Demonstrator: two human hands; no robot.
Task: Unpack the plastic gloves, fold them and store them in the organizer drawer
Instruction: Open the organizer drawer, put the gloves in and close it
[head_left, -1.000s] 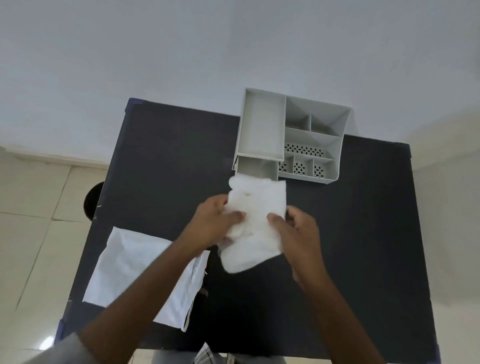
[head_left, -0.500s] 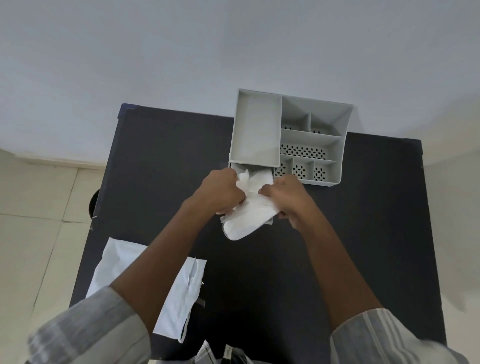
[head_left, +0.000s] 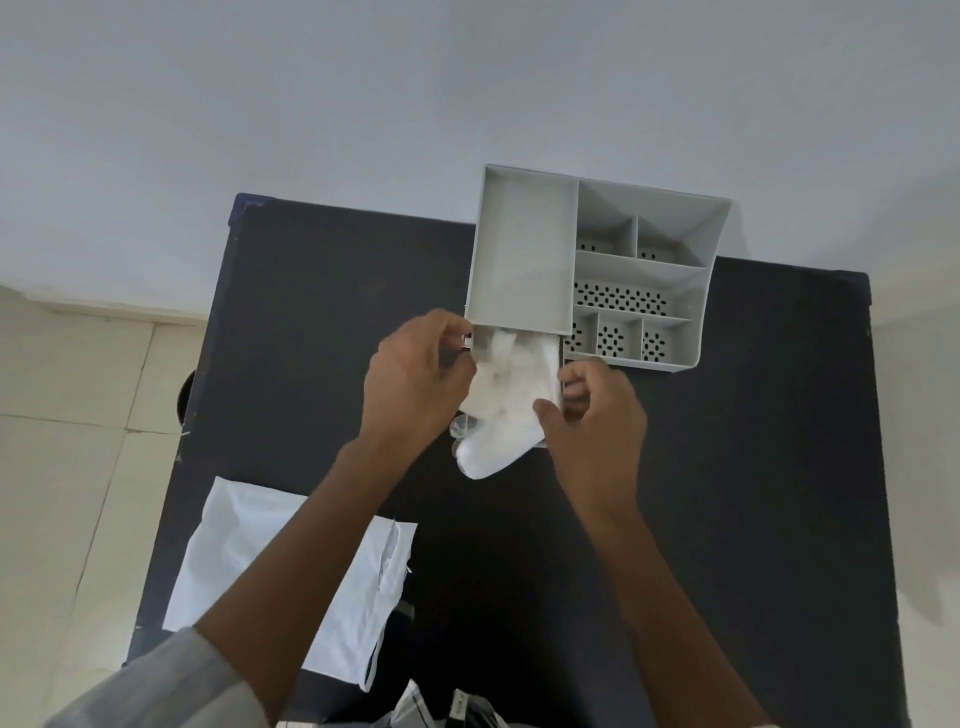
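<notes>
A white packet (head_left: 291, 577) lies nearest on the black table (head_left: 727, 467). Beyond it, both hands, left (head_left: 415, 374) and right (head_left: 592, 415), grip the folded plastic gloves (head_left: 506, 400), now pushed farther into the drawer (head_left: 558, 364) under the grey organizer (head_left: 524, 249).

No text or label can be read.

The black table (head_left: 291, 322) stands against the wall on a tiled floor. A grey organizer (head_left: 597, 270) sits at its far edge, with its drawer (head_left: 558, 384) pulled out over the tabletop (folded plastic gloves (head_left: 504, 415) lie partly in it). A flat white bag (head_left: 244, 551) lies near the front left corner, well apart from the organizer
</notes>
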